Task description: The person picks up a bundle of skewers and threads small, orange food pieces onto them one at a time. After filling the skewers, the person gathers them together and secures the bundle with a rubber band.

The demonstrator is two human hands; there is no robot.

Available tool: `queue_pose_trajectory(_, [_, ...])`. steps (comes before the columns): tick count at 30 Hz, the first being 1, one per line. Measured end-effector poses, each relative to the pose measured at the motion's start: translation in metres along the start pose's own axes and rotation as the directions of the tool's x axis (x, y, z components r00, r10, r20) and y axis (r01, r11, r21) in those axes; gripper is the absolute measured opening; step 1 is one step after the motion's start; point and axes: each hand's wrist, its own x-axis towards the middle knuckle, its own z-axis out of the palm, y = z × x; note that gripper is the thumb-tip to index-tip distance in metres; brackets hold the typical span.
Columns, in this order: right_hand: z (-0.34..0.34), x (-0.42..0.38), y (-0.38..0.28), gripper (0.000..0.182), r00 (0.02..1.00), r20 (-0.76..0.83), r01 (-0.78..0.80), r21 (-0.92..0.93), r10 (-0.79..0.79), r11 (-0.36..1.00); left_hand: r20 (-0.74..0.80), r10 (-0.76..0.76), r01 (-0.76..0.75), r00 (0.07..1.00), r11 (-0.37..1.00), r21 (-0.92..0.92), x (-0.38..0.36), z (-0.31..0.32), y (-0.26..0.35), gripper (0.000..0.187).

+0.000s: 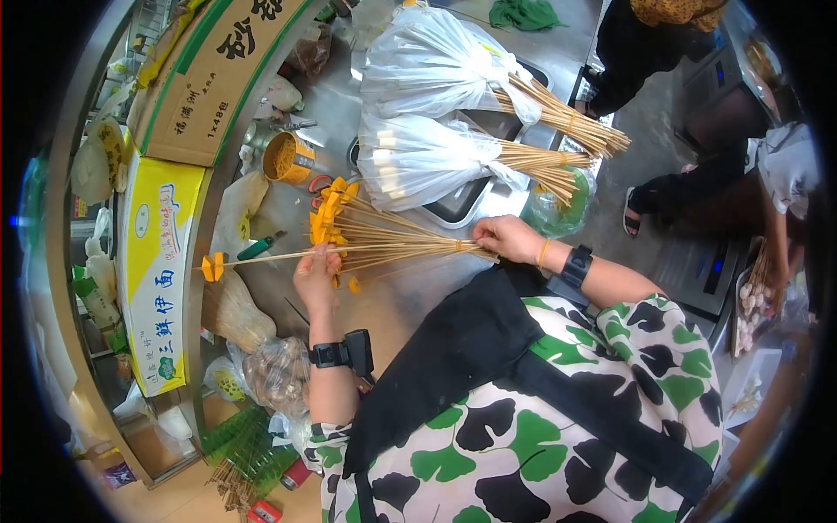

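A fanned bundle of bamboo skewers point(401, 234) with orange-yellow food pieces point(331, 212) at its left end lies over the metal counter. My right hand point(510, 239) is closed around the bare stick ends, near a band that gathers them. My left hand point(316, 268), fingers pinched, is at the food end on one skewer point(261, 257). That skewer sticks out to the left and carries an orange piece point(213, 267) on its tip. A small loose orange piece point(353, 285) shows just right of my left hand.
Two bagged skewer bundles point(436, 65) point(427, 166) rest on metal trays point(462, 205) beyond my hands. An orange tin point(289, 158), red-handled scissors point(320, 183) and a green-handled knife point(260, 246) lie nearby. Cardboard boxes point(163, 279) line the left; other people point(649, 61) stand at right.
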Motion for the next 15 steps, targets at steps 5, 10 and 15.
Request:
queue_pose_trajectory(5, [-0.01,-0.005,-0.009,0.018,0.999,-0.005,0.049,-0.219,-0.051,0.975,0.073,-0.051,0.051,0.996,0.999,-0.001,-0.001,0.02,-0.013,0.02])
queue_pose_trajectory(10, [-0.017,-0.012,-0.004,0.023,0.957,-0.021,0.254,-0.417,-0.289,0.873,0.143,-0.096,0.088,0.985,0.994,0.057,-0.003,0.042,-0.024,0.017])
queue_pose_trajectory(15, [-0.018,-0.015,0.001,0.022,0.939,0.0,0.282,-0.574,-0.345,0.769,0.144,-0.117,0.107,0.983,0.992,0.072,-0.003,0.059,-0.033,0.014])
